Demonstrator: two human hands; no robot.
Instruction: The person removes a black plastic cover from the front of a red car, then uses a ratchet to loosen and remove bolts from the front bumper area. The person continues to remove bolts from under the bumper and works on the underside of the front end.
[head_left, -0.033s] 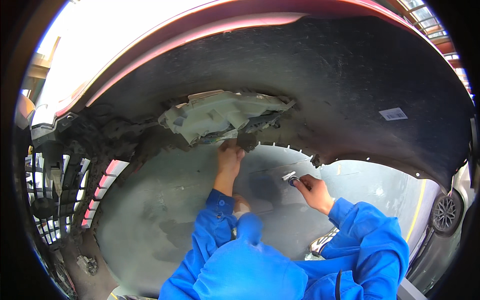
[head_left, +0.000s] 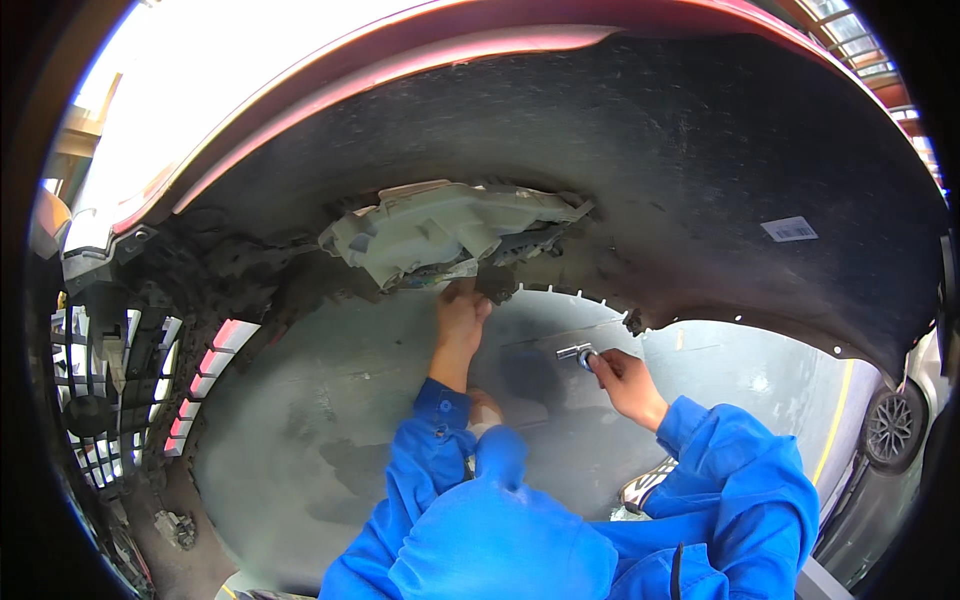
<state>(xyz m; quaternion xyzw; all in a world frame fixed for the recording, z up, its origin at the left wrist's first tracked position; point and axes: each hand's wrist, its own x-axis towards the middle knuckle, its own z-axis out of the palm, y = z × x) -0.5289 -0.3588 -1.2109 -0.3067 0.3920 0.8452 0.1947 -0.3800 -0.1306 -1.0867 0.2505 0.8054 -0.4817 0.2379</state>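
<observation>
My left hand [head_left: 461, 318] reaches up to the lower edge of a grey-white plastic housing [head_left: 430, 230], which looks like the back of a headlight. Its fingertips are tucked under that edge, so their grip is hidden. Lower and to the right, my right hand [head_left: 628, 385] is closed round a socket ratchet [head_left: 586, 357]. A silver socket [head_left: 570, 351] sticks out from the ratchet head toward the left, in the air and apart from the housing. Most of the ratchet's handle is concealed by the hand.
A dark bumper shell [head_left: 700, 150] with a red outer edge arches over my hands, a white label [head_left: 789, 229] on it. Black brackets and wiring [head_left: 220, 250] hang at the left, beside a slatted grille [head_left: 105, 380]. Below lies the grey floor [head_left: 330, 430]; a car wheel [head_left: 892, 425] stands far right.
The ratchet has turned slightly in my right hand, and its socket now points more squarely to the left. My left hand stays at the housing.
</observation>
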